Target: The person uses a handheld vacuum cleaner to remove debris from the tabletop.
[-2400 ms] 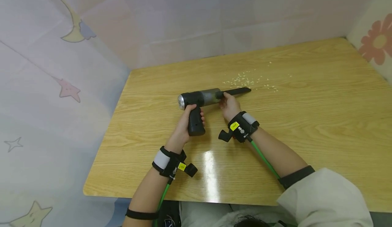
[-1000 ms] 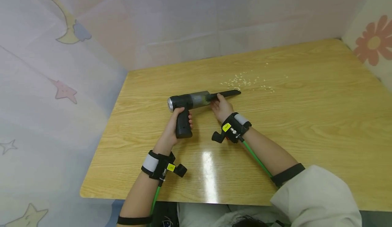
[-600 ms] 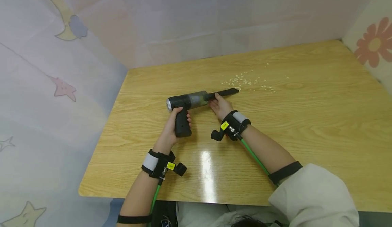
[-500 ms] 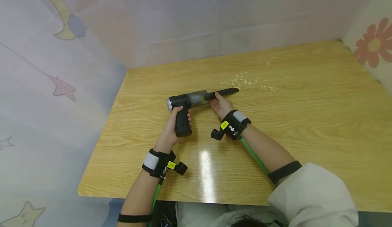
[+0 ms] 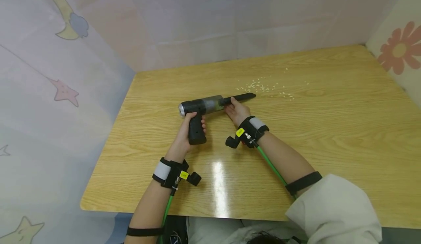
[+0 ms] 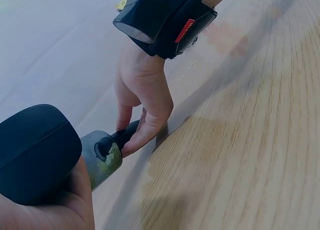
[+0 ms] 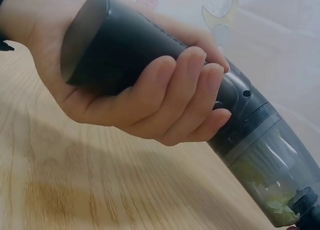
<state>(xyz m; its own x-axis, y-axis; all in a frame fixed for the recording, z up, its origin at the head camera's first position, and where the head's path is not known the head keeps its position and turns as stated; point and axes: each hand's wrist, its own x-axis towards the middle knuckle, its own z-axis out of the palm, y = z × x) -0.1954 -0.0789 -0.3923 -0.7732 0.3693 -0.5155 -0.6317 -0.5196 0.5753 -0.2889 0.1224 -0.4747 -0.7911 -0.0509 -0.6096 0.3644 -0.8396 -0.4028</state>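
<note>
The handheld vacuum (image 5: 211, 104) has shifted slightly to the left.

Smooth plastic handheld vacuum (image 5: 193, 107) on a glossy wood-grain table (image 5: 329, 134).
The vacuum's handle (image 5: 197, 131) is black plastic with a soft sheen, its dust cup (image 7: 270, 162) clear and smooth, its rear cap (image 5: 181, 110) shiny and metallic-looking, its nozzle (image 5: 246, 97) matt black plastic. The wrist straps (image 5: 173, 173) look like dark fabric, the sleeve (image 5: 338, 209) matt cloth, the backdrop (image 5: 197, 21) creased, matt sheeting.
</note>
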